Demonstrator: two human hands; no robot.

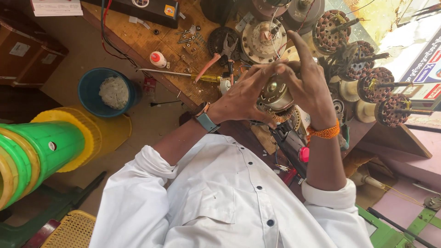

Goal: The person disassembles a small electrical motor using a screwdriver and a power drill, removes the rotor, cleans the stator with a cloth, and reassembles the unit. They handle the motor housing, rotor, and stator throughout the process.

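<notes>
Cupping a small round motor (275, 94) between them, both hands were raised above the cluttered wooden table (138, 36), probably so the part could be turned and looked at close up, clear of the clutter. The left hand (241, 94) was clamped on the motor's left side, fingers spread round its metal casing, a blue-strapped watch (206, 121) on that wrist. The right hand (308, 80) was closed on the motor's right side, its index finger standing up off the casing, an orange thread band (324, 133) round the wrist. Copper-coloured windings showed just under the motor's shiny cap, facing the person.

Left of the motor, on the table, lay orange-handled pliers (216, 57) and a long yellow-handled screwdriver (179, 74), within easy reach. Right of the motor stood several wound armatures (374, 85) on shafts, grouped together as if sorted. Above the motor sat a round grey housing (264, 39). Far left of the motor, on the floor, was a blue bucket (87, 94) with white scraps in it.
</notes>
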